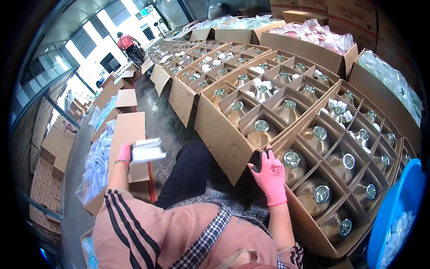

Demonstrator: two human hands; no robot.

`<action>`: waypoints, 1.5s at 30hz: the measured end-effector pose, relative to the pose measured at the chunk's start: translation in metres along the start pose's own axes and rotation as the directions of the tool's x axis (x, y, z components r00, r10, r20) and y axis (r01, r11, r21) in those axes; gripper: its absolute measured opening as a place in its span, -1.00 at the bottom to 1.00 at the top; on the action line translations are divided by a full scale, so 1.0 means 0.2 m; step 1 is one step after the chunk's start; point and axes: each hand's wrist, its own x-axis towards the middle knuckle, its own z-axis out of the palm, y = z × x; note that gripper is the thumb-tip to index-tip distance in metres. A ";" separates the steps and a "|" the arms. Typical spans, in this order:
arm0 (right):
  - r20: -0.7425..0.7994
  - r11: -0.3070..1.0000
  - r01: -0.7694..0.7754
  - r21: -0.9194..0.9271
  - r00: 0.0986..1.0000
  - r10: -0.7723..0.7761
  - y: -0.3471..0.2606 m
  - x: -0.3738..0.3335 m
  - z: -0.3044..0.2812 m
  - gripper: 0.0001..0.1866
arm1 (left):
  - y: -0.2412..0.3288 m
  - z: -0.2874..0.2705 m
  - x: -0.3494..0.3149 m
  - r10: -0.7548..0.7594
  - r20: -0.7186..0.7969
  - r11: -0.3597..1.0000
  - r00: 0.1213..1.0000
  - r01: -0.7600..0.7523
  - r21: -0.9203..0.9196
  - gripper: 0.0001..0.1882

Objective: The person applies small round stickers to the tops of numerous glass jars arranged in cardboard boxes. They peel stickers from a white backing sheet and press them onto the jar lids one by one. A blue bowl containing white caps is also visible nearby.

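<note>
My left hand (124, 154), in a pink glove, is closed on a white rectangular bundle (149, 152) with a ridged top edge, held out over the aisle. What the bundle is made of I cannot make out. My right hand (273, 179), gloved in pink with dark fingertips, grips the rim of the nearest divided carton (309, 224) at its corner, thumb apart on the outer side. Inside that carton, bulbous silvery glass flask liners (320, 193) stand upright, one per cell. Small white caps (338, 107) lie among some of them.
More divided cartons (224, 148) of liners run away in a row. A blue basin (396, 215) with white pieces stands at the right. Open boxes with plastic-wrapped goods (99, 157) line the left; others (313, 38) stand behind the row. A person (129, 47) is far up the aisle.
</note>
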 end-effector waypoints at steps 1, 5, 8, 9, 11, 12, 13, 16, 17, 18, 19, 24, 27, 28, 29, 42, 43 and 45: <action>0.004 1.000 0.009 0.013 1.000 -0.009 -0.02 0.00 -0.01 -0.53 | -0.26 0.00 -0.09 -0.287 0.029 0.914 0.957 0.283 -0.290 -0.71; 0.008 0.999 -0.016 -0.028 1.000 0.016 -0.03 0.01 -0.04 -0.48 | -0.48 0.08 -0.35 -0.613 0.051 0.740 0.789 0.595 -0.313 -0.73; 0.071 0.994 -0.094 -0.061 0.993 0.098 -0.11 0.02 -0.06 -0.47 | -0.65 0.11 -0.44 -0.667 0.122 0.712 0.735 0.677 -0.186 -0.73; 0.057 0.991 -0.095 -0.098 0.993 0.101 -0.13 0.03 -0.05 -0.47 | -0.68 0.14 -0.42 -0.668 0.152 0.715 0.729 0.685 -0.139 -0.73; 0.033 0.975 -0.139 -0.175 0.989 0.147 -0.21 0.07 -0.02 -0.45 | -0.73 0.17 -0.38 -0.669 0.216 0.725 0.711 0.688 -0.023 -0.72; -0.009 0.968 -0.111 -0.224 0.994 0.112 -0.26 0.10 -0.01 -0.45 | -0.75 0.20 -0.34 -0.661 0.259 0.734 0.704 0.678 0.032 -0.72; -0.051 0.958 -0.086 -0.274 0.996 0.074 -0.30 0.15 0.01 -0.44 | -0.77 0.24 -0.29 -0.653 0.298 0.746 0.696 0.659 0.093 -0.72; 0.072 0.940 -0.147 -0.307 0.982 0.177 -0.36 0.30 0.14 -0.41 | -0.81 0.38 -0.04 -0.600 0.455 0.798 0.658 0.536 0.277 -0.71; 0.108 0.930 -0.182 -0.320 0.968 0.227 -0.39 0.33 0.17 -0.40 | -0.82 0.40 0.05 -0.579 0.497 0.815 0.647 0.478 0.328 -0.71; 0.150 0.881 -0.215 -0.421 0.942 0.301 -0.39 0.36 0.22 -0.38 | -0.84 0.43 0.13 -0.557 0.547 0.831 0.625 0.410 0.377 -0.71; 0.117 0.834 -0.238 -0.497 0.934 0.337 -0.40 0.39 0.25 -0.46 | -0.84 0.46 0.23 -0.530 0.599 0.846 0.601 0.328 0.420 -0.70; 0.084 0.724 -0.478 -0.497 0.804 0.588 -0.39 0.55 0.37 -0.69 | -0.75 0.58 0.89 -0.398 0.852 0.806 0.339 -0.314 0.501 -0.69; 0.062 0.672 -0.538 -0.509 0.756 0.652 -0.40 0.56 0.37 -0.63 | -0.36 0.58 1.46 -0.176 0.947 0.626 0.269 -0.712 0.319 -0.67; 0.053 0.633 -0.556 -0.539 0.727 0.684 -0.40 0.55 0.38 -0.59 | -0.11 0.51 1.64 -0.007 0.931 0.641 0.365 -0.713 0.285 -0.67; 0.025 0.575 -0.573 -0.583 0.695 0.718 -0.41 0.56 0.41 -0.56 | 0.34 0.33 1.82 0.116 0.860 0.790 0.497 -0.571 0.224 -0.57; -0.007 0.337 -0.727 -0.598 0.425 0.905 -0.42 0.65 0.44 -0.45 | 1.06 0.56 2.24 0.410 0.122 0.044 0.904 0.114 -0.992 -0.81; -0.031 0.359 -0.716 -0.599 0.468 0.883 -0.39 0.61 0.45 -0.44 | 1.08 0.60 2.22 0.365 0.101 0.086 0.926 0.075 -0.994 -0.82; -0.024 0.340 -0.715 -0.611 0.446 0.895 -0.40 0.60 0.46 -0.44 | 1.12 0.66 2.17 0.387 0.070 0.051 0.919 0.054 -0.997 -0.82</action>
